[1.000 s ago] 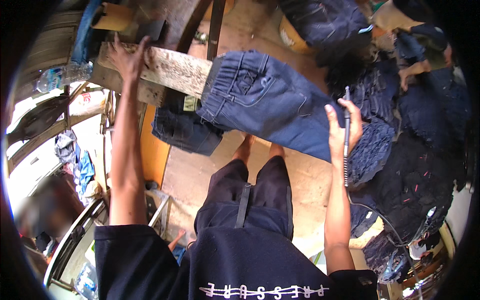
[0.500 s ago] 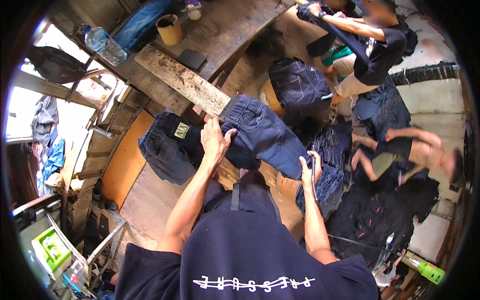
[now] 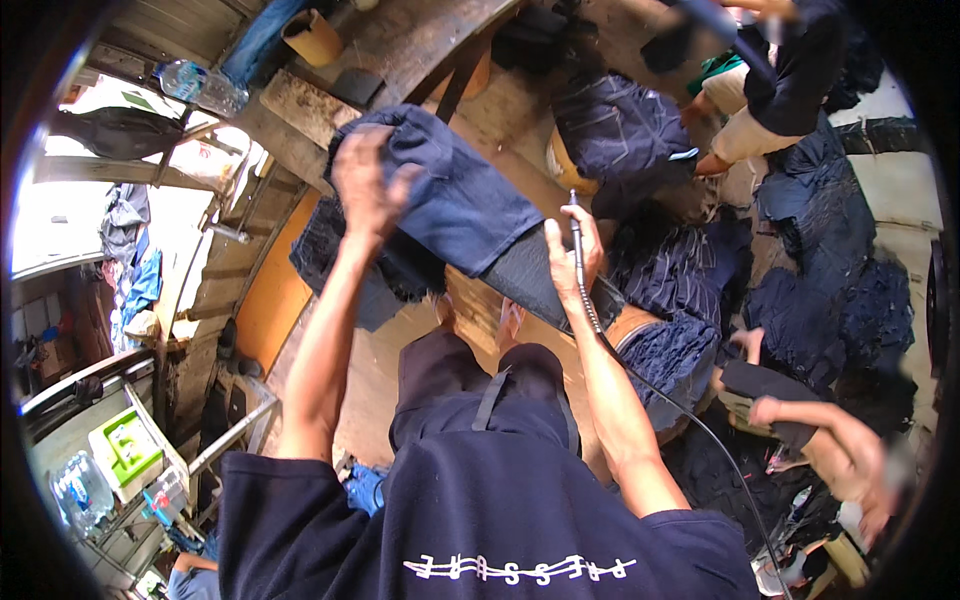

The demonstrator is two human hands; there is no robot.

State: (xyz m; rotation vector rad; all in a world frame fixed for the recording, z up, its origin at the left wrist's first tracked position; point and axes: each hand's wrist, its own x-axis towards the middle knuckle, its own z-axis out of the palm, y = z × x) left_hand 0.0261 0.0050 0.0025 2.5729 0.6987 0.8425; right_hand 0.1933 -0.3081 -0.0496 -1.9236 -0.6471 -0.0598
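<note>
A pair of dark blue denim pants [image 3: 455, 190] lies stretched over a long board, whose dark, rough-covered end [image 3: 525, 280] sticks out at the right. Over the waist end, my left hand [image 3: 365, 190] is blurred by motion, fingers and thumb apart, on or just above the cloth. My right hand [image 3: 580, 255] grips a slim metal rotary handpiece [image 3: 575, 230], tip pointing up, beside the leg hem. From it a dark flexible cable [image 3: 690, 415] runs down along my forearm. More dark clothing [image 3: 335, 255] hangs under the board on the left.
Beyond the board stands a wooden workbench [image 3: 420, 45] with a tan cup [image 3: 312, 38] and a plastic bottle [image 3: 200, 85]. Dark garments are heaped [image 3: 620, 130] at the right. One person stands at upper right, another sits at lower right. A metal frame [image 3: 235, 430] is at left.
The pants now sit further along the board toward its far-left end, baring the dark right end. My left hand has moved up and left; my right hand still holds the handpiece. The view has shifted.
</note>
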